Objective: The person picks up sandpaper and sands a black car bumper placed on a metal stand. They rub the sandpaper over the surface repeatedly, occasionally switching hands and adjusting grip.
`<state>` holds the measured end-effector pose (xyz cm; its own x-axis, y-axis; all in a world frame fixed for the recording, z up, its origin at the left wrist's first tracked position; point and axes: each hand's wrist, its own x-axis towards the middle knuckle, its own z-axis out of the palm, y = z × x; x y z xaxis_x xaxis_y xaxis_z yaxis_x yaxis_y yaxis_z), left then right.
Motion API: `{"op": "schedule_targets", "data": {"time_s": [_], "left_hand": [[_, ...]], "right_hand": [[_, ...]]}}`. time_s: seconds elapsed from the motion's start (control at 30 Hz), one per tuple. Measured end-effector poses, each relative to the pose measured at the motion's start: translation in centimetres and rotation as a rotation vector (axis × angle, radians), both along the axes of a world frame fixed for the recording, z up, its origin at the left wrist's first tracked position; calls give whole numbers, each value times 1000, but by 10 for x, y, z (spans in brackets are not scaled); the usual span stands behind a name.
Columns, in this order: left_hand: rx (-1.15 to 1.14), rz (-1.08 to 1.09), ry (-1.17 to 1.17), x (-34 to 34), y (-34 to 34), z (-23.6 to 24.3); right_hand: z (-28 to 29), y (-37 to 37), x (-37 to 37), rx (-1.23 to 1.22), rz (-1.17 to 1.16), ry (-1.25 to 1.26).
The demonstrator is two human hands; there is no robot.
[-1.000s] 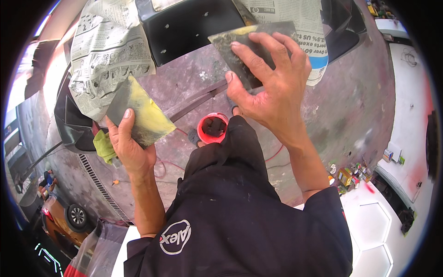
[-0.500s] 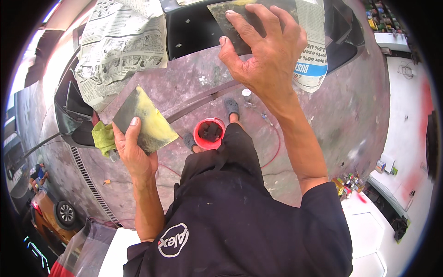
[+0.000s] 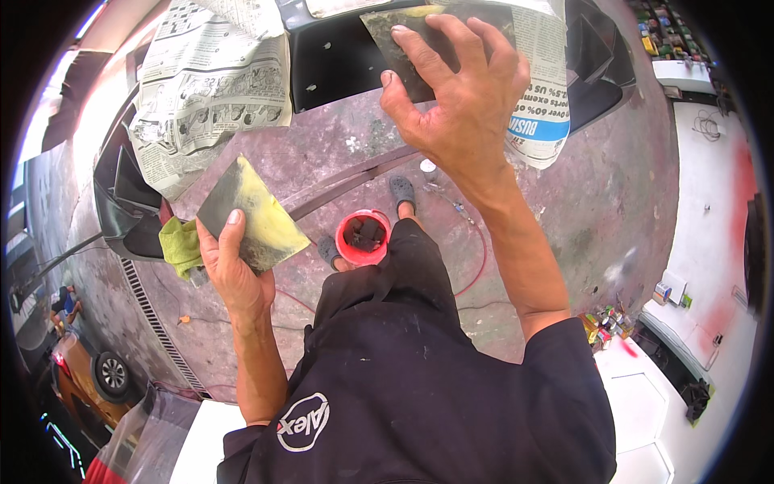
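Observation:
My left hand holds a flat square board smeared with yellow filler, thumb on top, together with a yellow-green rag under it. My right hand is stretched forward, fingers spread over a dark flat spreader blade that it presses against the upper part of a grey sanded car body panel. Newspaper sheets mask the car's dark window to the left, and another newspaper piece lies right of my right hand.
A red tub with dark contents stands on the concrete floor by my sandalled feet. A red hose curls on the floor. Small cans and a white bench are at the right; an orange vehicle is lower left.
My right hand with the spreader has moved up and forward on the panel, toward the window edge. My left hand with the board stays almost where it was.

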<state>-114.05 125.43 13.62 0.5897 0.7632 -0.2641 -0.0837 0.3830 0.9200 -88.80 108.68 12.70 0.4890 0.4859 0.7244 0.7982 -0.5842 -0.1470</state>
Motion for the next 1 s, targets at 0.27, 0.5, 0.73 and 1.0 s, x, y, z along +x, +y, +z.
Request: {"op": "schedule_targets", "data": {"time_s": [0.27, 0.5, 0.73, 1.0], "left_hand": [[-19, -15, -17, 0, 0, -2], [-17, -19, -1, -1, -1, -3], [-20, -16, 0, -2, -2, -3], [-20, -17, -11, -4, -3, -6]], "right_hand": [[1, 0, 1, 10, 6, 2], [4, -2, -1, 24, 19, 16], [4, -1, 0, -14, 1, 24], [10, 0, -1, -1, 3, 22]]}}
